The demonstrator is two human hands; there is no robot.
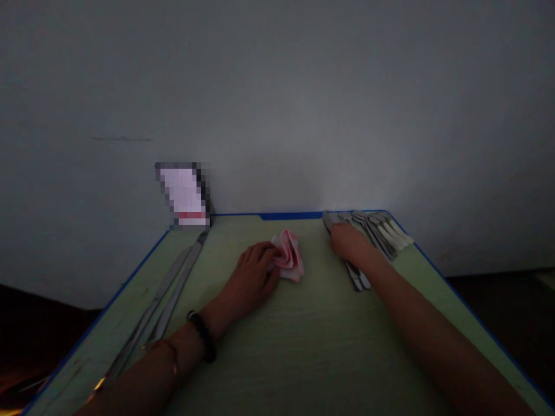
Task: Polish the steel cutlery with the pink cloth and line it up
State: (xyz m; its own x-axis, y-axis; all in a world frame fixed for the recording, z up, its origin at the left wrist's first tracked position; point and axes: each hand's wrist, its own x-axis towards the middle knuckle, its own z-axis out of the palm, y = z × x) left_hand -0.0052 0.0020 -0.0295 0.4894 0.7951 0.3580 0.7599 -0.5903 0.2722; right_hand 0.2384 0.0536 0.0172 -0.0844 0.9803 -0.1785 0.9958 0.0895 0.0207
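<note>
My left hand [255,271] rests on the table with its thumb and forefinger closed on the left edge of a folded pink-and-white cloth [290,260]. To the right, my right hand [349,242] bends over a row of metal cutlery. Its fingers close around a piece of cutlery at the row's left end; the hand hides the middle of it and the fingertips. Handle ends [359,283] stick out below the hand. Beside them lie metal spoons or forks [377,234] and several white-handled utensils [394,231].
Long flat grey metal utensils [177,286] lie along the left of the pale green table [303,346], which has a blue edge. A blurred-out phone-like device [184,193] leans at the back left corner. A grey wall [277,115] stands directly behind.
</note>
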